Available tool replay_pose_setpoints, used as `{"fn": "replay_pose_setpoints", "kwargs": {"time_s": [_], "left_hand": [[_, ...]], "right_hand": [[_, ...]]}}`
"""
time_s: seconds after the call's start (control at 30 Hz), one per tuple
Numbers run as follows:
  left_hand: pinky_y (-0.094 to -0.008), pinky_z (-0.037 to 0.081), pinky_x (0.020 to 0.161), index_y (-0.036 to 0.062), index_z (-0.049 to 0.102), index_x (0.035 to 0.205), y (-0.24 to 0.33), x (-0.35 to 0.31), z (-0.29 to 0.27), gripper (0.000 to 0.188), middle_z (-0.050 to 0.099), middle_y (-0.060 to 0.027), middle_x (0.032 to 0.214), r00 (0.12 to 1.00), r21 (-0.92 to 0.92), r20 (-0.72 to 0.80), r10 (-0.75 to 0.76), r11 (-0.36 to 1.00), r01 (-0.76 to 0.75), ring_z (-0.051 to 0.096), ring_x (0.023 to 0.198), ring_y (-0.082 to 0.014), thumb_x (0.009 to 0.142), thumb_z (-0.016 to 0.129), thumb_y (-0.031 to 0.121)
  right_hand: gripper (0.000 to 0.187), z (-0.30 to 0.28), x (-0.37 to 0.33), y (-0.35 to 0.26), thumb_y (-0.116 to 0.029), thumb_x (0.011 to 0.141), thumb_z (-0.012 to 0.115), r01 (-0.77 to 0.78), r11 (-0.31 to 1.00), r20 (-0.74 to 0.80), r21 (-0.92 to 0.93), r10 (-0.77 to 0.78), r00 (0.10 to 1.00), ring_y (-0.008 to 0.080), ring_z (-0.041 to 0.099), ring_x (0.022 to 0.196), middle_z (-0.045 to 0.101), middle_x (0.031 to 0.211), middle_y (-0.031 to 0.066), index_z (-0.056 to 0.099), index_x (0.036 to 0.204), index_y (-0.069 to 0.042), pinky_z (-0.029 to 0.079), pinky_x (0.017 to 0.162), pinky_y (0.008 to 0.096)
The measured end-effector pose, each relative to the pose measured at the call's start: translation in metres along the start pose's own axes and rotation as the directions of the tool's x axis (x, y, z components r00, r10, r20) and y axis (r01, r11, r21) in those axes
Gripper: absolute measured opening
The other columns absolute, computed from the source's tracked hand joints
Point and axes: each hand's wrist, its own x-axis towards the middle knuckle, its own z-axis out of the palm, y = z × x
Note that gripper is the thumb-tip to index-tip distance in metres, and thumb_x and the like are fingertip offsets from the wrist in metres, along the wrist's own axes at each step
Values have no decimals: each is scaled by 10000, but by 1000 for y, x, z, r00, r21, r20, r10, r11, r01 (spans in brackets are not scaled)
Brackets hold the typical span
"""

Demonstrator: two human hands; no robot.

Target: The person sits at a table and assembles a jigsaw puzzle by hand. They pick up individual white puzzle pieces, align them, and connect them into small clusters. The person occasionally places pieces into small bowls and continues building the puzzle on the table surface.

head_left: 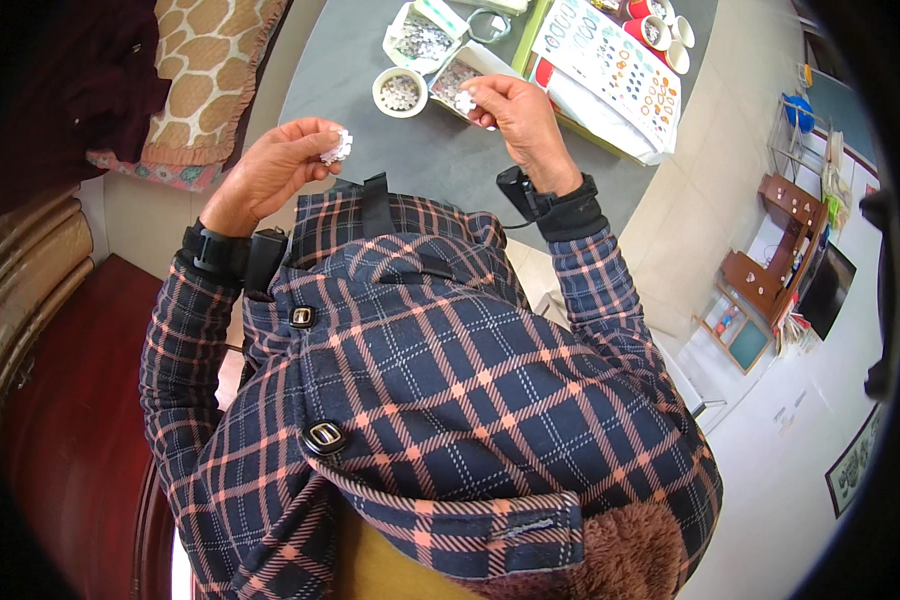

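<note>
My left hand (275, 170) is closed, thumb and fingers pinching a small joined cluster of white jigsaw pieces (337, 147) at the near edge of the grey table (345, 75). To its right, my right hand (515, 115) pinches a white jigsaw piece (464, 101). That hand hovers over the near side of an open box (477, 58) holding many loose pieces. Just left of this box stands a round white cup (400, 109), also filled with pieces. Behind them, a white tray (395, 55) contains more pale and grey pieces.
A roll of clear tape (489, 25) lies behind the box. Printed sheets (610, 75) rest over a green-edged box at the right. Several red and white paper cups (676, 57) stand at the back right. A patterned cushion (205, 80) is at the left.
</note>
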Motion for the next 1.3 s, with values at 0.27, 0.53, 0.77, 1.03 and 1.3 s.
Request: {"fn": "replay_pose_setpoints", "kwargs": {"time_s": [0.27, 0.53, 0.77, 1.03, 1.3], "left_hand": [[-145, 463, 597, 17, 623, 1018, 7, 21, 32, 154, 615, 14, 831, 985, 252, 162, -62, 967, 20, 566, 679, -38, 927, 621, 140], [-159, 457, 609, -7, 632, 1026, -5, 16, 23, 195, 624, -1, 848, 982, 306, 100, -163, 944, 125, 543, 682, -43, 923, 628, 159], [-154, 460, 602, 3, 627, 1031, -8, 14, 17, 195, 627, -2, 852, 983, 269, 79, -163, 953, 136, 557, 695, -41, 928, 624, 168], [-181, 459, 644, 24, 627, 1018, -3, 7, 3, 171, 623, 2, 855, 993, 162, 33, -113, 981, 106, 572, 736, -59, 940, 610, 175], [-177, 459, 621, 25, 622, 1004, -1, -6, -18, 146, 623, -10, 850, 998, 65, -19, -64, 996, 65, 583, 713, -73, 943, 599, 156]], "right_hand": [[155, 69, -23, 20, -118, 922, 620, 155, 942, -62, 297, -143, 988, 101, 596, 672, 648, 831, 48, 643, 987, 20, 496, 624, 226], [189, 72, -37, 26, -64, 912, 610, 48, 961, 149, 273, -91, 985, 107, 618, 725, 654, 886, 67, 618, 1065, 46, 515, 667, 221], [187, 62, -36, 29, -47, 905, 598, -106, 978, 332, 177, 42, 942, 129, 640, 718, 648, 850, 74, 605, 1071, 39, 519, 639, 229], [179, 33, -23, 40, -33, 891, 566, -42, 967, 108, 251, 15, 994, 118, 634, 678, 633, 802, 59, 603, 1056, 25, 507, 584, 226], [204, 4, -19, 51, -24, 905, 519, 2, 962, -158, 275, 43, 987, 134, 638, 672, 644, 843, 83, 628, 1059, 52, 514, 597, 231]]}}
